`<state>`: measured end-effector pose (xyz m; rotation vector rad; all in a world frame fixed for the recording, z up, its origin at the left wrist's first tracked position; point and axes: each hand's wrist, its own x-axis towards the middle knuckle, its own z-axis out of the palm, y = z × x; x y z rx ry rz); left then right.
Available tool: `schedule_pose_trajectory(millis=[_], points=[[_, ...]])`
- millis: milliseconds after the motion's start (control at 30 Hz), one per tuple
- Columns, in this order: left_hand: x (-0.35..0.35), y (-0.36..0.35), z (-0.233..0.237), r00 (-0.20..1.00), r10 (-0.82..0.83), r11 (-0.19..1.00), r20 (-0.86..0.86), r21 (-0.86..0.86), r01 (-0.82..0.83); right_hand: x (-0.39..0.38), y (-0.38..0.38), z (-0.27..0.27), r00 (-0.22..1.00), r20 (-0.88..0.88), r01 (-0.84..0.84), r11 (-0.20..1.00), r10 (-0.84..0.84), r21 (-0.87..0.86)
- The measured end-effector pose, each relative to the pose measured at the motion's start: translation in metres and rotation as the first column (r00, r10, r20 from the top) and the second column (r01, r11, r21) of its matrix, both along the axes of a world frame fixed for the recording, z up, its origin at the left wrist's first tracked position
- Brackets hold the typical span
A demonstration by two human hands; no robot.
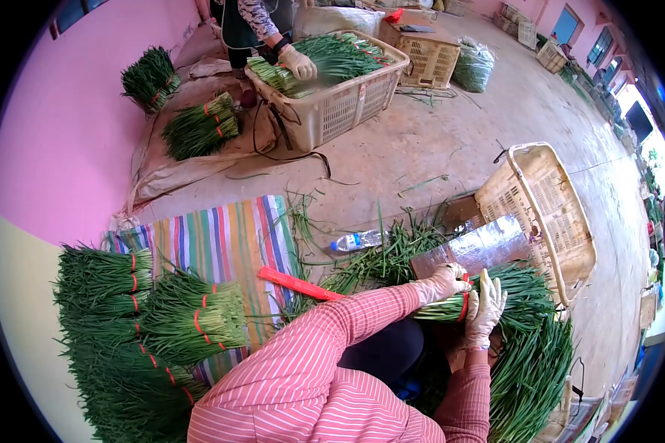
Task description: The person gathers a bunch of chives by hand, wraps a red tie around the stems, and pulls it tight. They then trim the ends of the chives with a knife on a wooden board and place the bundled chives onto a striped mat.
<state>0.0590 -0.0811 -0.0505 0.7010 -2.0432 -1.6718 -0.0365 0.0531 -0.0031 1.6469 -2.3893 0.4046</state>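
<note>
In front of me a bunch of green garlic chives (pixel 437 310) lies with a red tie (pixel 464 306) around it. My left hand (pixel 445 283), in a pale glove, is closed on the red tie at the top of the bunch. Against the near right side of the bunch rests my right hand (pixel 485 310), also gloved, its fingers stretched upward and apart. A large heap of loose chives (pixel 532 362) spreads beneath and right of my right hand. Just beyond my hands is a shiny silver-covered board (pixel 476 247).
Tied bunches (pixel 192 314) stack on a striped mat (pixel 222 229) at left. Red strips (pixel 299 283) and a water bottle (pixel 358 241) lie nearby. An upright-tilted crate (pixel 569 214) stands at right. Another person's gloved hand (pixel 298 64) touches chives in a large crate (pixel 340 118).
</note>
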Motion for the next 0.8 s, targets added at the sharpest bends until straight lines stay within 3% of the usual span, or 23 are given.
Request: schedule_pose_trajectory(millis=[267,367,800], points=[[0.001,-0.004,0.002,0.997,-0.07,0.995,0.024,0.076,0.068,0.001,0.0,-0.001,1.0,-0.008,0.003,1.0,-0.003,-0.017],[-0.001,-0.001,-0.002,1.0,0.008,1.0,-0.003,-0.025,-0.008,0.002,0.0,-0.001,1.0,-0.009,0.001,1.0,-0.001,-0.024],[0.003,-0.001,0.007,0.998,-0.012,0.999,0.061,0.038,0.01,0.0,0.0,-0.003,1.0,-0.001,-0.01,0.999,0.01,-0.035]])
